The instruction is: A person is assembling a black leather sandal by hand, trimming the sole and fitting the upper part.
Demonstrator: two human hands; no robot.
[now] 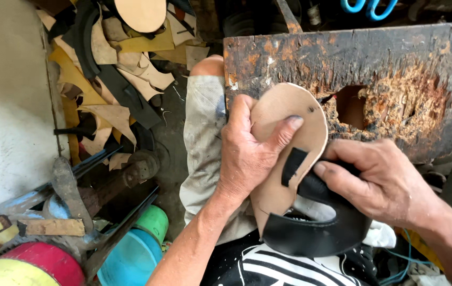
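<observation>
Right now the left hand [247, 153] is gripping a tan, oval sandal insole of stiff board [294, 132], its fingers wrapped behind the edge and its thumb pressing flat across the upper face, so the hand is closed firmly on the piece. The insole is standing tilted in front of a scorched, glue-crusted wooden work board [353, 69] that has a square hole cut through it, and the insole's top edge is overlapping the board's lower left part. The right hand [385, 182] is curling around a black curved strap of leather or rubber [316, 230], with its forefinger lying along the strap's upper end where that end is meeting a slot in the insole; this hand is closed on the strap too. The strap is looping down below the insole, above the person's black and white striped clothing [268, 267]. To the left, a heap of tan and black leather offcuts [114, 69] is lying against a pale wall [9, 106], and lower down a round turquoise plastic tub [130, 259] is sitting beside a red and yellow drum [30, 267] and some rusty metal tools [72, 190].
</observation>
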